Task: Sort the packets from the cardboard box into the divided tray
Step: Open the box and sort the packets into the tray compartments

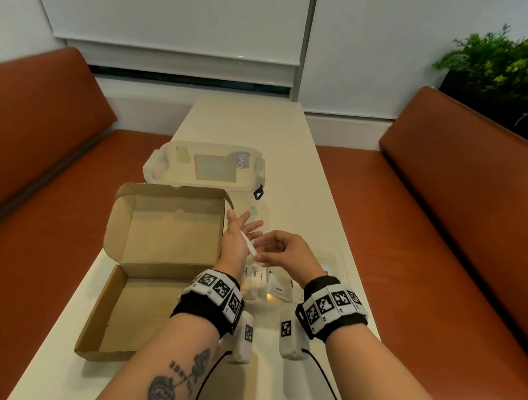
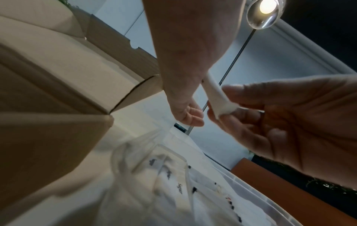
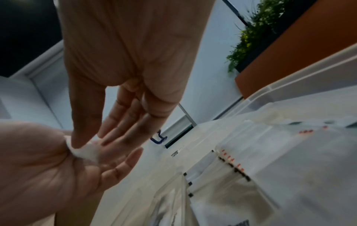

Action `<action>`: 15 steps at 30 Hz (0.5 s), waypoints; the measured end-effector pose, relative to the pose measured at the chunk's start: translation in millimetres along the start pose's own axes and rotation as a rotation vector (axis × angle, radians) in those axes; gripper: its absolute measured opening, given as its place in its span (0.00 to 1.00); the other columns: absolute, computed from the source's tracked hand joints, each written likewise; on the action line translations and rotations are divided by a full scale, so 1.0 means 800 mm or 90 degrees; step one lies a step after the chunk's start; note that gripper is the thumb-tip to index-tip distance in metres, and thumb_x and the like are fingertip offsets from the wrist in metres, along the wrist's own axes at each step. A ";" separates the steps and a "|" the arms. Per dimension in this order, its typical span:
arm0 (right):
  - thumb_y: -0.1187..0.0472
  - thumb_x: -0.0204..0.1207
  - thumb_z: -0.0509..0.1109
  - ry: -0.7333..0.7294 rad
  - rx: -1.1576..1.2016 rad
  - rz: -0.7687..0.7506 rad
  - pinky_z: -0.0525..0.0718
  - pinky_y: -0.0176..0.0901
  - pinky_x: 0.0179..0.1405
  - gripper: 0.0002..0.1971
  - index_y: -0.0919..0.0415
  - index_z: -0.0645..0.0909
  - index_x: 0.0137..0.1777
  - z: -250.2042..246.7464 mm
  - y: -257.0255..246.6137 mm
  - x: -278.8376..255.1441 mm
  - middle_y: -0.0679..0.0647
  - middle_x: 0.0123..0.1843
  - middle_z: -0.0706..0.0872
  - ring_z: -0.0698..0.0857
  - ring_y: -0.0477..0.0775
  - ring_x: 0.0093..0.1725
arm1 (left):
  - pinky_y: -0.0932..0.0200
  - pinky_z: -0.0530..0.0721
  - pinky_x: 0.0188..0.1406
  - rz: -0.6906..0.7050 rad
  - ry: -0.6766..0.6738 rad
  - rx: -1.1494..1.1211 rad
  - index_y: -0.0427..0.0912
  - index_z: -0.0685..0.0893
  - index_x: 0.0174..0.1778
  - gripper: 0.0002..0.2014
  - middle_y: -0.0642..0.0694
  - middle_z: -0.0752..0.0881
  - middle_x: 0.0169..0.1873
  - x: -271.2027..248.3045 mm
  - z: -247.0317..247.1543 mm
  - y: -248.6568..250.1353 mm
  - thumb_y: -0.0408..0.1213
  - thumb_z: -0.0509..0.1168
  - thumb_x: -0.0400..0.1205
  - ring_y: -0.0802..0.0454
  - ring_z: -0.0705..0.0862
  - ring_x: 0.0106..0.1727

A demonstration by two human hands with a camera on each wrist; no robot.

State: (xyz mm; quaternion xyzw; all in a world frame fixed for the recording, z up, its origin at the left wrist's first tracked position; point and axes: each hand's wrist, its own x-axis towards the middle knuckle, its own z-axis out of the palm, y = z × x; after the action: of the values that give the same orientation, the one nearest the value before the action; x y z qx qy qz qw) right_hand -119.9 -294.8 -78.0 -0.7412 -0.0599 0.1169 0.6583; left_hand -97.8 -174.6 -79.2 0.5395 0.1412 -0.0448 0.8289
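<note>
A slim white stick packet [image 1: 248,244] lies across the palm of my left hand [image 1: 243,221], whose fingers are straight. My right hand [image 1: 261,257] pinches the packet's near end between thumb and forefinger; the left wrist view shows that pinch on the packet [image 2: 214,94], and the right wrist view shows the thumb on it [image 3: 86,151]. Both hands hover just right of the open cardboard box [image 1: 130,315], which looks empty. Under them sits the clear divided tray [image 1: 341,263] with sugar packets [image 1: 254,278] and a pepper packet [image 1: 280,288] standing in separate sections.
A clear lidded plastic container [image 1: 203,167] stands behind the box on the narrow white table [image 1: 260,124]. Orange benches [image 1: 436,237] flank the table on both sides. A green plant [image 1: 501,65] is at the far right.
</note>
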 end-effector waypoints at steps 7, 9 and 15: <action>0.71 0.70 0.73 0.063 -0.126 -0.021 0.87 0.41 0.46 0.06 0.65 0.88 0.46 0.011 0.003 0.000 0.55 0.38 0.89 0.85 0.48 0.35 | 0.52 0.84 0.44 -0.030 0.013 -0.069 0.39 0.67 0.77 0.33 0.31 0.81 0.63 0.000 0.000 -0.001 0.58 0.38 0.87 0.40 0.81 0.57; 0.65 0.69 0.77 0.047 -0.153 -0.027 0.85 0.38 0.47 0.06 0.59 0.88 0.46 0.012 0.003 0.000 0.49 0.41 0.89 0.86 0.46 0.39 | 0.51 0.84 0.39 -0.038 0.018 -0.101 0.40 0.67 0.77 0.32 0.31 0.81 0.64 0.000 -0.001 -0.001 0.58 0.38 0.86 0.40 0.82 0.57; 0.67 0.71 0.73 0.075 -0.175 -0.026 0.88 0.44 0.44 0.05 0.63 0.87 0.46 0.017 0.008 -0.001 0.56 0.38 0.88 0.86 0.50 0.35 | 0.45 0.84 0.49 -0.051 0.019 -0.104 0.41 0.68 0.76 0.31 0.30 0.81 0.64 0.002 -0.002 -0.004 0.59 0.41 0.86 0.37 0.81 0.64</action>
State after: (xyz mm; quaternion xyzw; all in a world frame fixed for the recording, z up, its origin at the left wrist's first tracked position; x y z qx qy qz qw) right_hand -124.6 -282.4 -85.8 -0.8285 -0.0515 0.0506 0.5553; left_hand -97.0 -174.3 -83.5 0.4648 0.1779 -0.0580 0.8654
